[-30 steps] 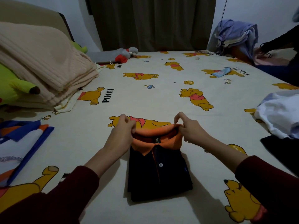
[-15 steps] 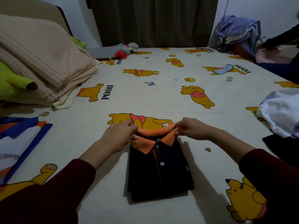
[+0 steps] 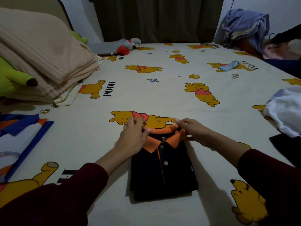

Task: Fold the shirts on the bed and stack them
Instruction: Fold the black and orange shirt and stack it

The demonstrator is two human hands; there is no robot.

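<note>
Bed (image 3: 162,88), folded polo (image 3: 163,173), both hands on collar (image 3: 164,135)

Folded black polo shirt (image 3: 164,173) with orange collar (image 3: 162,136) lies flat on cartoon-bear bed sheet (image 3: 146,88). Left hand (image 3: 132,137) and right hand (image 3: 193,130) rest on collar ends, fingers mostly straight. Folded blue-white shirt (image 3: 17,141) far left, white clothes (image 3: 286,111) right, beige blanket (image 3: 40,54) upper left.
</note>
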